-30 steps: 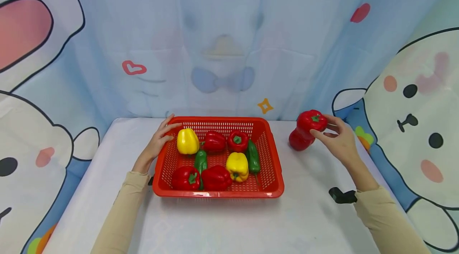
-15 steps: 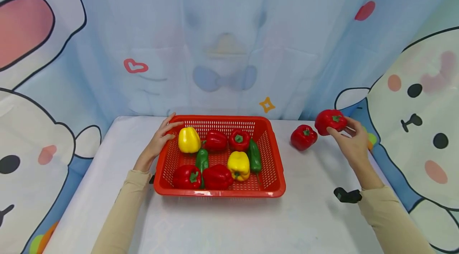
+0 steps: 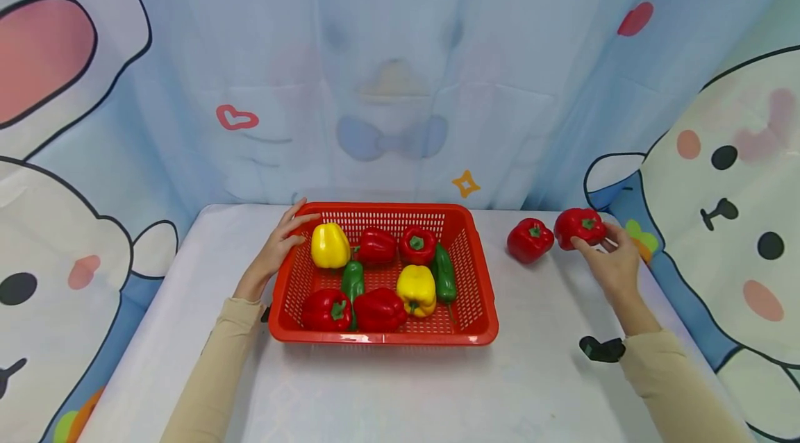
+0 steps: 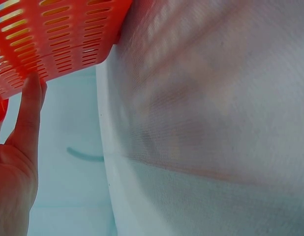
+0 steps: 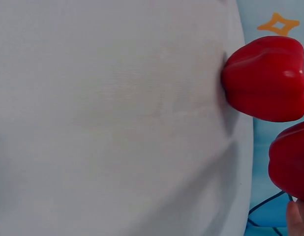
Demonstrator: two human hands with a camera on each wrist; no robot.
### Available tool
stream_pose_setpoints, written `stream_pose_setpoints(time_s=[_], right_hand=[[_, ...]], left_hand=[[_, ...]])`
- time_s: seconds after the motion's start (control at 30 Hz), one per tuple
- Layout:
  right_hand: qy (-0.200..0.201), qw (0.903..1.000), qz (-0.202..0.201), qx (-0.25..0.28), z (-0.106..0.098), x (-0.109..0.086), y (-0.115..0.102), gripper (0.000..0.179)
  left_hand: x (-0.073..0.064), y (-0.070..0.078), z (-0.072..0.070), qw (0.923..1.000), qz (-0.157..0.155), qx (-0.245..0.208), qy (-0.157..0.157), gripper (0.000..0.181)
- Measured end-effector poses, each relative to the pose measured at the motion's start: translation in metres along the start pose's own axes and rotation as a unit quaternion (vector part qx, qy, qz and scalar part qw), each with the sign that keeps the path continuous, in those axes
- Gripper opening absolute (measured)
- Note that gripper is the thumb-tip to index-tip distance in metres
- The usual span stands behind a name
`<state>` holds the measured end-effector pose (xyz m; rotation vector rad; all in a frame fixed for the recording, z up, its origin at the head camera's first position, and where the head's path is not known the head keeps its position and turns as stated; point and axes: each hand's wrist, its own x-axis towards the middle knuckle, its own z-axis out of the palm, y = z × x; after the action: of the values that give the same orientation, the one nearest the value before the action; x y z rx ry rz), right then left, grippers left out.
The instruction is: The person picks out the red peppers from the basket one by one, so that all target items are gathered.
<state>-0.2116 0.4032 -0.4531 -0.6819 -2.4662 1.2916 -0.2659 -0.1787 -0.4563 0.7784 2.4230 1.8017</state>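
Fingers of the right hand (image 3: 612,264) pinch 1 pepper (image 3: 576,226); the left hand (image 3: 272,251) touches the basket (image 3: 382,338), fingers spread.

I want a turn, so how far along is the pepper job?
One red pepper already sits on the table. The right hand holds a second red pepper next to it. If the reds are coming out, four more red peppers seem left in the basket.

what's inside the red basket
Four red peppers, two yellow peppers and two green vegetables lie inside the basket. What lies directly beneath them is covered and can't be seen.
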Motion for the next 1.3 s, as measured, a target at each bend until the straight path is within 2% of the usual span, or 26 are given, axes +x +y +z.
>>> stream_pose_setpoints(time_s=[0.27,0.5,0.8,0.9,1.03,1.13,1.3], right_hand=[[-0.005,0.9995,0.022,-0.024,0.012,0.014,0.037,0.087],[-0.014,0.9989,0.044,0.008,0.02,0.02,0.059,0.089],[-0.019,0.9996,0.018,-0.01,0.03,0.051,0.104,0.1],[-0.033,0.9989,0.03,0.011,0.023,0.037,0.081,0.099],[-0.039,0.9983,0.043,0.006,0.009,0.007,0.033,0.093],[-0.032,0.9991,0.028,-0.006,0.005,0.002,0.023,0.089],[-0.043,0.9989,-0.01,-0.014,-0.001,0.001,0.012,0.086]], left_hand=[[0.0,-0.001,0.001,1.0,-0.002,0.002,0.001,0.042],[0.0,0.001,0.001,1.0,-0.001,-0.004,-0.005,0.042],[-0.001,0.001,0.001,1.0,-0.003,-0.001,0.001,0.042],[-0.001,0.002,0.001,1.0,-0.004,0.0,0.001,0.043],[-0.001,0.003,0.001,1.0,-0.004,0.002,0.001,0.043],[-0.002,0.003,0.001,1.0,-0.004,0.005,0.002,0.042],[-0.002,0.003,0.001,1.0,-0.004,0.008,0.001,0.043]])
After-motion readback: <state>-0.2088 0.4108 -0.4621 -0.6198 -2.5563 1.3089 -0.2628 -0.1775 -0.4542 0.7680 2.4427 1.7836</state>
